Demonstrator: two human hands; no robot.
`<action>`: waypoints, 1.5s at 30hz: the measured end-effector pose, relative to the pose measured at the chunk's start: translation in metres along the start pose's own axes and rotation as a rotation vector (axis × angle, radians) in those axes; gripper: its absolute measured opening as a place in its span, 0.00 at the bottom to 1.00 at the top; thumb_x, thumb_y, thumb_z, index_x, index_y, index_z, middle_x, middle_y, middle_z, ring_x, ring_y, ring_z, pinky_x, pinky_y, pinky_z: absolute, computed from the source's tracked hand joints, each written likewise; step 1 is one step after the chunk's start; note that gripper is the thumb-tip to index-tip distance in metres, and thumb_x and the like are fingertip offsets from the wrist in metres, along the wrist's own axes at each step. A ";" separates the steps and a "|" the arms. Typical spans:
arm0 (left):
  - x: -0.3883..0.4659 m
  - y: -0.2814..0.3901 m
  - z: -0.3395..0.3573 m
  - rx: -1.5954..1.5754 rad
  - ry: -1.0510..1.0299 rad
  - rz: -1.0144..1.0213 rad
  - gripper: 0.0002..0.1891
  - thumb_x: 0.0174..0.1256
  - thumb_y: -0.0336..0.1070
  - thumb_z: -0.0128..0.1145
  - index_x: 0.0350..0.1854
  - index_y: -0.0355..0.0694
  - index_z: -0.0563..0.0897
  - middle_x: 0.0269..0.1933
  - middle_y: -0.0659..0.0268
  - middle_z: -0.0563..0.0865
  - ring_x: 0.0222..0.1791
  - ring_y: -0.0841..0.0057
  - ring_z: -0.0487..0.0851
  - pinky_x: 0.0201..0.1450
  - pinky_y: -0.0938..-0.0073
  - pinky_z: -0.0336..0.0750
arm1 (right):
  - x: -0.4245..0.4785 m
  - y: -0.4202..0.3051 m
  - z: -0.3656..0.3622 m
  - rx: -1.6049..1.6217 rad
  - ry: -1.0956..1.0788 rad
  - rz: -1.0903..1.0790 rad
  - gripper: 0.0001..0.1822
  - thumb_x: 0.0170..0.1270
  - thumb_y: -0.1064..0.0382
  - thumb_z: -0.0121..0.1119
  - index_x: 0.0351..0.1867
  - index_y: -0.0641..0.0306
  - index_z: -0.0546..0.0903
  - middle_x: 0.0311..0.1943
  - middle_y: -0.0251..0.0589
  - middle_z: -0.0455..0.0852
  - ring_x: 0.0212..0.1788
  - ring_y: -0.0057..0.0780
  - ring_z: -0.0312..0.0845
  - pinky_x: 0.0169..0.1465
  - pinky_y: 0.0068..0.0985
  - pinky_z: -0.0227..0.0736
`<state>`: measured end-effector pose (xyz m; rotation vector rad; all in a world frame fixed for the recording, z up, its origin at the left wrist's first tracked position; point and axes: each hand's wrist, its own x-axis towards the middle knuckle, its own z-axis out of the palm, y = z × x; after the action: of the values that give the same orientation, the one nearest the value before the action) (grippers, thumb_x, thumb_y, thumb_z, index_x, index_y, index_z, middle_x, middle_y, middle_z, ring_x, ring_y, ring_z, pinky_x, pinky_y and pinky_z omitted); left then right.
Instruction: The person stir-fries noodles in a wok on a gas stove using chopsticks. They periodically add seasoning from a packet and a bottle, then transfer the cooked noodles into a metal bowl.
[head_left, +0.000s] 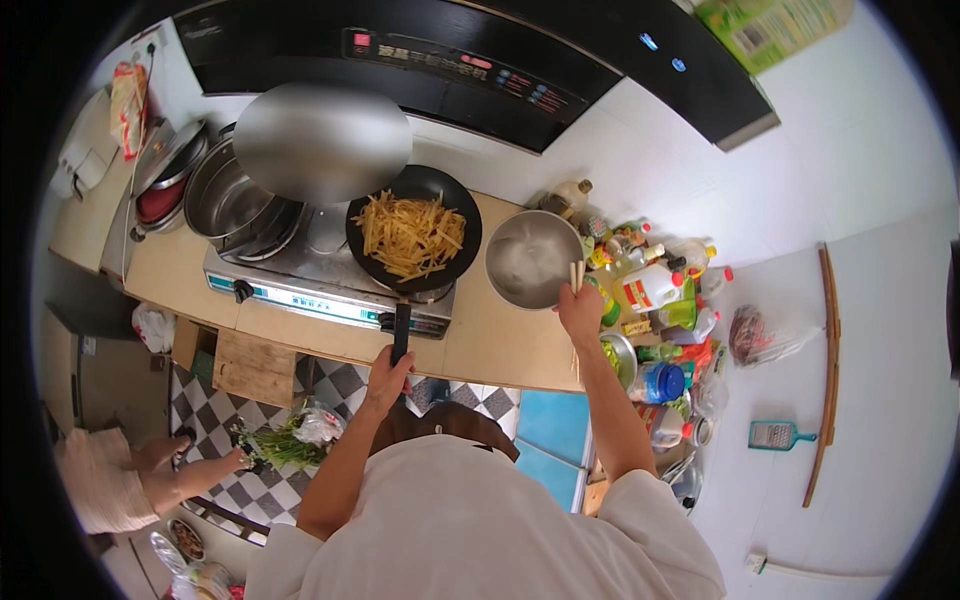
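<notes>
My left hand (391, 377) grips the black handle (401, 334) of a frying pan (465, 259). The pan sits on the right burner of a two-burner gas stove (328, 259) and holds cooked-looking potato strips (411, 234). To its right, a metal mixing bowl (529, 259) stands on the counter, its inside wet-looking. My right hand (582, 313) is at the bowl's right rim, with pale chopsticks (576, 276) sticking up from the fist. Whether its fingers also touch the rim is hard to tell.
Bottles and jars (649, 289) crowd the counter's right end, beside a bowl of chopped greens (619, 356). A large metal pot (225, 191) stands at the left burner. Above hangs a black range hood (450, 75). Another person (112, 480) is at lower left, near greens (289, 442) on the floor.
</notes>
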<state>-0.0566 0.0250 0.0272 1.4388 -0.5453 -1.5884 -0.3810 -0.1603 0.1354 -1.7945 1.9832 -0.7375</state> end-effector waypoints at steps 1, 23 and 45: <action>0.001 -0.003 -0.002 0.000 -0.008 0.010 0.17 0.75 0.45 0.60 0.53 0.35 0.77 0.33 0.67 0.82 0.19 0.84 0.77 0.20 0.81 0.74 | 0.008 -0.005 0.007 -0.068 0.014 -0.047 0.17 0.65 0.57 0.60 0.27 0.73 0.81 0.22 0.58 0.86 0.27 0.55 0.87 0.35 0.45 0.81; -0.021 -0.022 -0.010 0.151 -0.016 0.037 0.21 0.74 0.51 0.58 0.47 0.33 0.76 0.28 0.64 0.83 0.19 0.76 0.81 0.23 0.70 0.76 | 0.067 -0.133 0.066 -0.742 -0.005 -0.361 0.35 0.68 0.52 0.63 0.66 0.80 0.73 0.31 0.59 0.90 0.34 0.54 0.90 0.40 0.47 0.86; -0.028 -0.015 -0.015 0.093 -0.041 0.027 0.22 0.76 0.48 0.56 0.57 0.33 0.77 0.32 0.65 0.85 0.19 0.79 0.80 0.23 0.73 0.75 | 0.072 -0.192 0.108 -0.496 -0.126 -0.388 0.19 0.65 0.54 0.62 0.41 0.74 0.85 0.32 0.64 0.89 0.38 0.63 0.88 0.47 0.52 0.83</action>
<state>-0.0491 0.0598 0.0274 1.4640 -0.6678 -1.5928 -0.1736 -0.2569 0.1700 -2.4885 1.8650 -0.2242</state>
